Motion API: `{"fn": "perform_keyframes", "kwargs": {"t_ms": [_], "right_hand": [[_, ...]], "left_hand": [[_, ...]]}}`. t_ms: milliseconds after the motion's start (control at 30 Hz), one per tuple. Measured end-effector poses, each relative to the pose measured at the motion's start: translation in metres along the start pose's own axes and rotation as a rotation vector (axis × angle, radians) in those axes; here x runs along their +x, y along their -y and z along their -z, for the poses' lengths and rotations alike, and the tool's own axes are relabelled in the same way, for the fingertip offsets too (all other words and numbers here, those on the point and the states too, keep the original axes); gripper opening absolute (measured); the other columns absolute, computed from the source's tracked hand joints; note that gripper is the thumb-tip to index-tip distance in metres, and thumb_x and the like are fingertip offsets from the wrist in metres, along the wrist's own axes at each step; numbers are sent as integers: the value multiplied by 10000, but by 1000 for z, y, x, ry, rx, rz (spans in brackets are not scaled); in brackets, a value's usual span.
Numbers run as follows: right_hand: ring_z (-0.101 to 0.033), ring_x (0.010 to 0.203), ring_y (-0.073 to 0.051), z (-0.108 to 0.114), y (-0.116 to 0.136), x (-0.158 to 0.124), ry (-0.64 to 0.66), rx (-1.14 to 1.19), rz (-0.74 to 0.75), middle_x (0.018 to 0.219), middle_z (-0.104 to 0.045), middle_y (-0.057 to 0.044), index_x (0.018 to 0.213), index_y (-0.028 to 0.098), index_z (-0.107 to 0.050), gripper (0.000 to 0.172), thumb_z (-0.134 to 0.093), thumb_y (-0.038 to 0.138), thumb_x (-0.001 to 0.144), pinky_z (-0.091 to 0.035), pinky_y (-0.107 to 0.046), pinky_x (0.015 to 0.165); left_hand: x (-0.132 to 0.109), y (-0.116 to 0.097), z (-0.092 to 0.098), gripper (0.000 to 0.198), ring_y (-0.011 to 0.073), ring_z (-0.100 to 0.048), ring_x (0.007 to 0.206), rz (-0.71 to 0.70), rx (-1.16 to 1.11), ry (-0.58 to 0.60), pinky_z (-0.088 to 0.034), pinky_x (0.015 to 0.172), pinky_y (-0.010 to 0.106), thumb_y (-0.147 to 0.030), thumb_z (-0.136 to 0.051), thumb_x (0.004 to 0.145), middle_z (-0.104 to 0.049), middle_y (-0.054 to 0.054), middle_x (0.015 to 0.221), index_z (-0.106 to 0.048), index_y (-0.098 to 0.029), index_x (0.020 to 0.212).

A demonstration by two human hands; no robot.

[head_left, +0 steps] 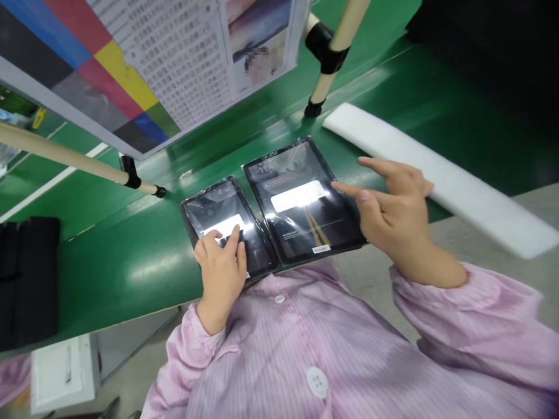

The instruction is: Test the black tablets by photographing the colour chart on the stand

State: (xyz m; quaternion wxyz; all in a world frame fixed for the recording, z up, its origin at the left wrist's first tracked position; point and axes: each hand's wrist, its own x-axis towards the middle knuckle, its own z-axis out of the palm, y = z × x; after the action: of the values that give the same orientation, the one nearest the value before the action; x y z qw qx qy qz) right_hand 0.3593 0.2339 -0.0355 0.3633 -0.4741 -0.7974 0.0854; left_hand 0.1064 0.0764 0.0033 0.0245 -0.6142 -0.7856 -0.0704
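1. Tablets, two, dark-screened and glossy under clear film, lay side by side and touching on the green desk (pixel 131 273) at its near edge. The larger tablet (pixel 303 201) sat on the right; the smaller tablet (pixel 227 227) sat on the left. Each showed one bright white panel on its screen.
2. Desk, one, green and shiny, carried both tablets. One long white foam strip (pixel 441 174) lay diagonally on it beyond the right hand, well apart from the tablets.
3. Test chart board (pixel 144 64), one, with colour blocks and fine print, leaned above the desk, behind the tablets. Two pale support tubes with black joints stood near it.
4. Right hand (pixel 393 209), one, was loosely open and held nothing; its index finger pointed at the right edge of the larger tablet, at or just above the screen. Contact could not be told.
5. Left hand (pixel 222 265), one, was curled and held nothing; its fingertips (pixel 236 235) rested on the lower part of the smaller tablet's screen.
6. Risk, judged: both tablets sat at the desk's near edge, so a firm push could slide one off toward the floor. Glare on the film might hide the screen and cause a mistaken touch.
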Motion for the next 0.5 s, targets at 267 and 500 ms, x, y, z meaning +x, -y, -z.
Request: {"fn": "perform_keyframes", "kwargs": {"t_ms": [267, 500], "right_hand": [[-571, 1243, -315, 1, -4, -1, 10, 52, -150, 1395, -571, -154, 1098, 169, -781, 557, -314, 463, 1025, -410, -561, 1070], [-603, 1226, -285, -8, -21, 19, 465, 300, -690, 1348, -633, -116, 1473, 180, -514, 665, -537, 506, 893, -416, -483, 1122]], "left_hand": [[-19, 21, 0, 704, 411, -344, 1343, 69, -54, 109, -335, 1094, 633, -463, -605, 906, -383, 198, 1365, -399, -216, 1532], [-62, 73, -11, 1221, 392, -163, 1542, 293, -346, 299, -333, 1173, 582, -421, -833, 697, -49, 190, 1675, -32, -288, 1608]]}}
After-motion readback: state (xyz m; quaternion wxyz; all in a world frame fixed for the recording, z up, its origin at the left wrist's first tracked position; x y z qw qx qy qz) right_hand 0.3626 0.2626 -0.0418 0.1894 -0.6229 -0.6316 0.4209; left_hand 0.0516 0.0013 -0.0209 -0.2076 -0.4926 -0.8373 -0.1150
